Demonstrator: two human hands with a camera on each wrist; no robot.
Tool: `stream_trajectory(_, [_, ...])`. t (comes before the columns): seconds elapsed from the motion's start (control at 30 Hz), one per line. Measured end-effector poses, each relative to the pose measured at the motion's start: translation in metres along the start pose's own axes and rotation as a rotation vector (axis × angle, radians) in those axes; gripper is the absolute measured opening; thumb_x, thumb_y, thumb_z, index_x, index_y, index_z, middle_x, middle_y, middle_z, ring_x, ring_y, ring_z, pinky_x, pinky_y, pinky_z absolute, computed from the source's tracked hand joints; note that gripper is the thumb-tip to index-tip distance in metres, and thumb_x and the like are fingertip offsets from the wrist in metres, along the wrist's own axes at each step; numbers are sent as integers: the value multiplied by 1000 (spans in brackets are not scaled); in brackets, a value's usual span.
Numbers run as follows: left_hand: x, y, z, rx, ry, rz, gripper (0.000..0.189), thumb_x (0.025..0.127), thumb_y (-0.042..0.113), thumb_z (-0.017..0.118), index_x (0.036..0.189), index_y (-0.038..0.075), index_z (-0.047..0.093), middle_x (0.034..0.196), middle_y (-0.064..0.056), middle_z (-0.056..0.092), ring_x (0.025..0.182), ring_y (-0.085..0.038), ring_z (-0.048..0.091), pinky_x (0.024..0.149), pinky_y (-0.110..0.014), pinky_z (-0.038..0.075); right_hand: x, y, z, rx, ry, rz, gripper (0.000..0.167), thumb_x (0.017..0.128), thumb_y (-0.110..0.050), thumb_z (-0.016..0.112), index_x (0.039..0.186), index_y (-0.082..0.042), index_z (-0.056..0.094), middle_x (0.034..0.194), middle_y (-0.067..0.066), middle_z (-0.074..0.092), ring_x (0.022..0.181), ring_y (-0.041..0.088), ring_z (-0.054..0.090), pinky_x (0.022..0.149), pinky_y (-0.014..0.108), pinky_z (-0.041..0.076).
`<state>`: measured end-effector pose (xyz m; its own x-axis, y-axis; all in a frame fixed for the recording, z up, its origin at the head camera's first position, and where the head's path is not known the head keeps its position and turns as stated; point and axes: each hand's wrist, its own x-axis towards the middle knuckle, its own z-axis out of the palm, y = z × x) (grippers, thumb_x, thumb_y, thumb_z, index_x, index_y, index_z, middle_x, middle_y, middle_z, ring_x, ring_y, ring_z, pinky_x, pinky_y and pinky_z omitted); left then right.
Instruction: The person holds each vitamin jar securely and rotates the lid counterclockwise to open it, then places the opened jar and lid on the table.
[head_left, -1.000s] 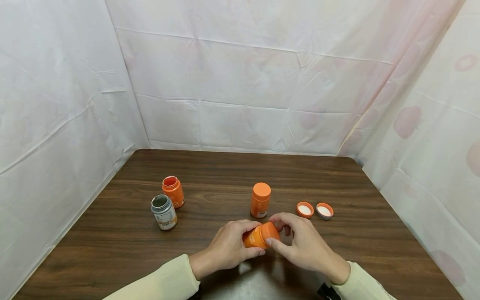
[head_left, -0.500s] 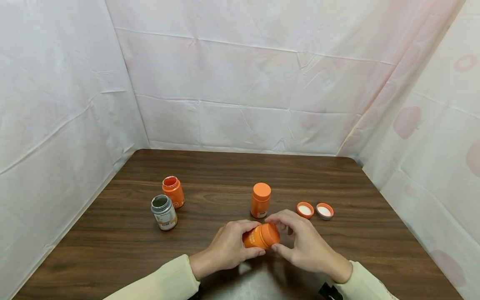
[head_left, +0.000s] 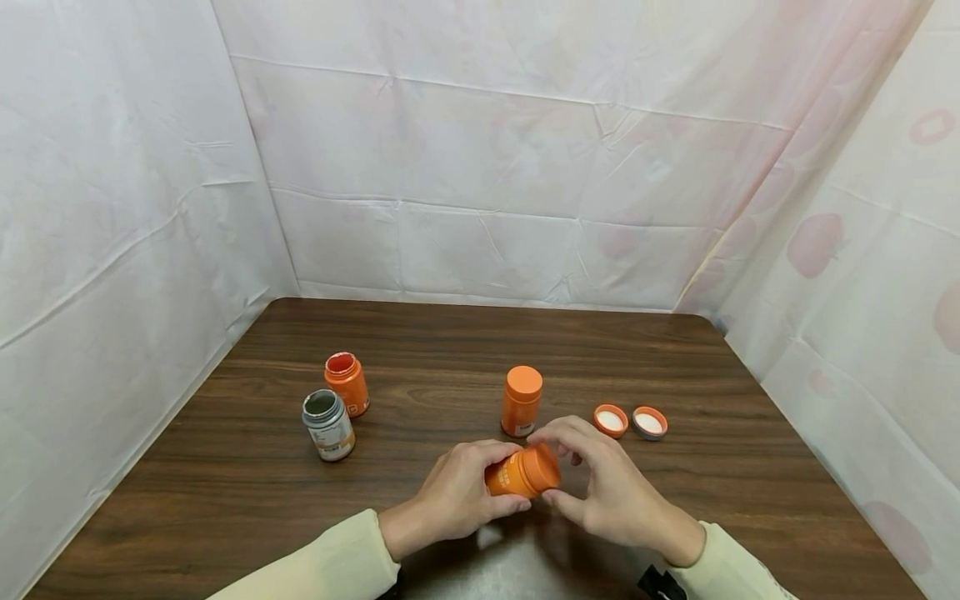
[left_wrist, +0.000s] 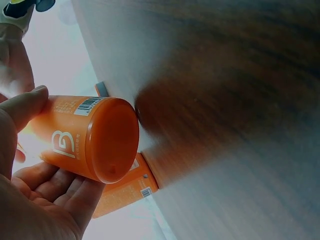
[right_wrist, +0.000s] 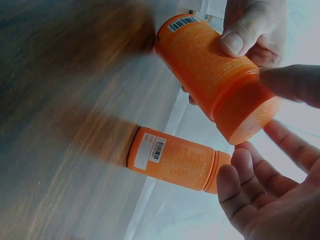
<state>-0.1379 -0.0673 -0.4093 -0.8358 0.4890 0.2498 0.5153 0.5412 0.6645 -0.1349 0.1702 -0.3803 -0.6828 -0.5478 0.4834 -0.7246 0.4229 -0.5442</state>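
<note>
Orange bottle, tilted, gripped by our left hand; our right hand pinches the cap; we should twist it squarely.

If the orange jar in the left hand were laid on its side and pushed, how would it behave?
The orange jar would probably roll, since it is round. It seems stiff: no dent shows where the left hand grips it. It may be slightly slippery, as it looks smooth.
</note>
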Motion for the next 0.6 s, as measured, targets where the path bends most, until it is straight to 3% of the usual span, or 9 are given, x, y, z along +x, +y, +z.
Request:
stream_trajectory(0.23, [0,1,0,-9,-8,-18,45,81,33,89,122,25,71,108,14,68,83,0,59,73,-23,50,0,-1,4,-65,52,133,45,85,-38,85,124,-29,64,102,-13,62,85,13,57,72,31,50])
stream_trajectory(0.43, [0,0,0,-10,-8,-18,45,81,33,89,121,25,71,109,14,68,86,0,60,75,-23,51,1,-4,6,-98,26,277,36,89,-47,79,116,-27,67,93,-11,63,75,13,55,62,25,46])
stream_trajectory(0.6, [-1,1,0,-11,-4,-19,45,81,33,90,121,25,72,109,14,69,87,1,61,76,-23,51,3,-6,6,-99,-2,341,38,91,-52,74,113,-21,69,82,-12,59,63,6,49,54,23,41])
